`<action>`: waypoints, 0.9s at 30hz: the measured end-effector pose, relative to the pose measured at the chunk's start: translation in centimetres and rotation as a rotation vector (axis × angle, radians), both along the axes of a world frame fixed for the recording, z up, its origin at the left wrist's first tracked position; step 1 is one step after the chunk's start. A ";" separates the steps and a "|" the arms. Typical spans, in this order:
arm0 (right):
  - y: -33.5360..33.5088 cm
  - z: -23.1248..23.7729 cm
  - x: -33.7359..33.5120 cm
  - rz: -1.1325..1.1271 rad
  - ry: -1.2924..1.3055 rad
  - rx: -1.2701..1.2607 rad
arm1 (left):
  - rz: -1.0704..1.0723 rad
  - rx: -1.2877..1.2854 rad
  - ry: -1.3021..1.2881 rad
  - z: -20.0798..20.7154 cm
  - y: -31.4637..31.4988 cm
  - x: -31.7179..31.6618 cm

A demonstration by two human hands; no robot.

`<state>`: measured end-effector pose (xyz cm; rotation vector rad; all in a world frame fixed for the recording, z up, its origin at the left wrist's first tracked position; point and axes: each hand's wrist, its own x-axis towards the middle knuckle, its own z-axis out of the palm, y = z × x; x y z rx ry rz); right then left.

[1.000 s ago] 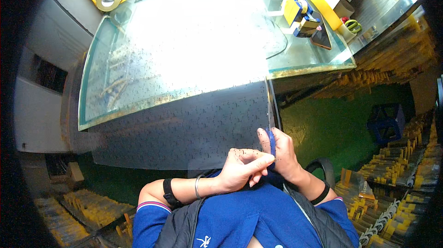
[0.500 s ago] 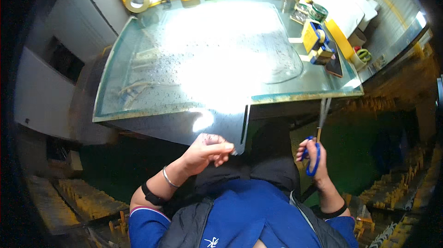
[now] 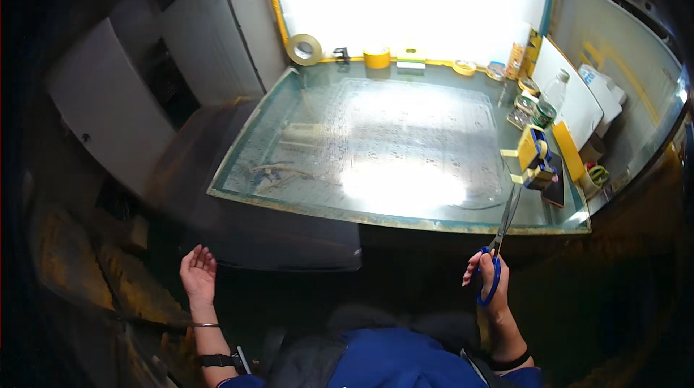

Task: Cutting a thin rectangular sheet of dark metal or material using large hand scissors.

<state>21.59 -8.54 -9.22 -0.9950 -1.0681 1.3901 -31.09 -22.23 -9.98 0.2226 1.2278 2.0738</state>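
In my right hand [image 3: 495, 283] is a pair of blue-handled scissors [image 3: 506, 222], its blades pointing away over the table's front edge. My left hand [image 3: 197, 272] is raised at the left, fingers apart and slightly curled, holding nothing. Close to it, a dark, smooth sheet-like piece [image 3: 289, 238] shows below the table's front edge, with a corner near the middle. A large clear sheet with small marks [image 3: 405, 139] lies on the glass-topped table [image 3: 249, 182]; glare hides part of it.
A blue-and-yellow tape dispenser [image 3: 536, 153] with tape strips sticking out stands at the table's right, beside a dark flat device [image 3: 554, 189]. Tape rolls, including a yellow one [image 3: 377, 58] and a tan one [image 3: 303, 49], line the back. A clear bottle [image 3: 557, 88] stands back right.
My left hand has let go of the corner of the piece at the front edge and moved left, opening. My right hand still holds the scissors. The view has tilted up.
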 end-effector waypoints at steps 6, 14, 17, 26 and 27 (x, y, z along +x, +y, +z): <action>0.0 -0.4 0.4 -0.026 0.015 -0.013 | -0.034 -0.075 0.122 0.3 5.3 5.5; -1.0 -1.2 1.8 -0.097 -0.035 -0.066 | -0.064 -0.071 0.234 0.7 5.2 4.5; -1.0 -1.7 1.6 -0.089 -0.040 -0.091 | -0.188 -0.026 0.257 -1.4 4.8 1.5; -1.0 -1.1 1.6 -0.132 -0.078 -0.128 | -0.507 -0.290 0.528 5.8 12.7 -5.3; -0.9 -1.2 1.7 -0.133 -0.066 -0.126 | -0.377 -0.354 0.663 6.6 13.9 -7.2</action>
